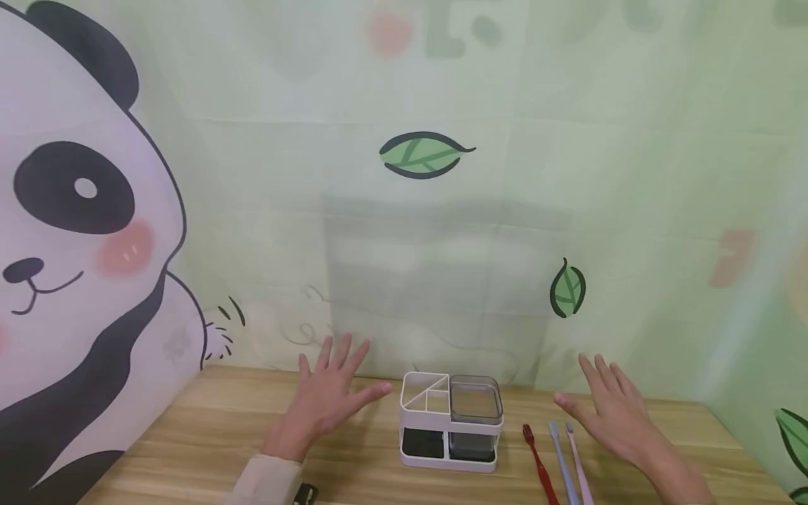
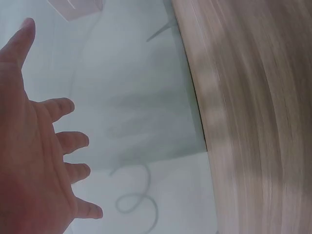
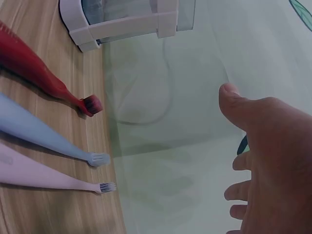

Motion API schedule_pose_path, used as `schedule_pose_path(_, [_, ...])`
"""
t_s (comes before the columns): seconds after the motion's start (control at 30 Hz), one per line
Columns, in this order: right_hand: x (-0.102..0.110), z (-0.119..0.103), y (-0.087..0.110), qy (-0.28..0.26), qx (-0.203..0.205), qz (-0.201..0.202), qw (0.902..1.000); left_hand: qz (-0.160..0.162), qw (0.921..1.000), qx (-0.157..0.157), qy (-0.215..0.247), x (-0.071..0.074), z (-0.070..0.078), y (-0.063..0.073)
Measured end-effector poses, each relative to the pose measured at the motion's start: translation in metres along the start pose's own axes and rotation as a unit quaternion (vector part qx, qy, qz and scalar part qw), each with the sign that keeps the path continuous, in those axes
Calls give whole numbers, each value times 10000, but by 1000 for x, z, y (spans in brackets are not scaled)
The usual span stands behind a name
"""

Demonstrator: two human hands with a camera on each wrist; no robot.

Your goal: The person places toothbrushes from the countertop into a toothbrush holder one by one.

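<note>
A white toothbrush holder (image 1: 451, 421) with divided compartments and a clear grey cup (image 1: 476, 400) in its right side stands on the wooden table. To its left my left hand (image 1: 328, 396) is raised over the table with fingers spread, holding nothing. On the other side, my right hand (image 1: 609, 414) hovers with fingers extended and thumb apart, also bare. Between the holder and that hand lie a red toothbrush (image 1: 539, 459), a blue toothbrush (image 1: 563, 463) and a pink toothbrush (image 1: 579, 466), bristle ends pointing away from me. In the right wrist view, the red toothbrush (image 3: 44, 70) is nearest the holder.
A pale green cloth backdrop (image 1: 265, 175) with a printed panda (image 1: 76, 245) and leaves rises behind the table (image 1: 208, 428). Near my left sleeve (image 1: 268, 480) a small black object (image 1: 306, 494) shows at the bottom edge of the head view.
</note>
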State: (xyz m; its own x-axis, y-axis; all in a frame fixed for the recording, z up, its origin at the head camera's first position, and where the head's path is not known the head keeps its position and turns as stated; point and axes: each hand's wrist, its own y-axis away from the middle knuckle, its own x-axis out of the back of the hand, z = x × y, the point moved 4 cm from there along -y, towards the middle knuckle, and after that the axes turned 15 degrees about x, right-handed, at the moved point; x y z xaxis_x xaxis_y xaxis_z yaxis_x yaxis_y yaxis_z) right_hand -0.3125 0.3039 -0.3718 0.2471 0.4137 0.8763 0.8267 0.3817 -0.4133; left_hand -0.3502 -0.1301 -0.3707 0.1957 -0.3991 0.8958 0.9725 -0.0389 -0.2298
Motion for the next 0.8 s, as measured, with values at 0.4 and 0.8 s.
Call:
schedule_pose_path(0.4, [5, 3, 0, -454, 142, 54, 9989, -178, 9983, -138, 536, -1, 7, 2])
schedule_pose_path(0.8, [12, 13, 5, -905, 118, 109, 9958, -195, 9858, -478, 1596, -5, 15, 0])
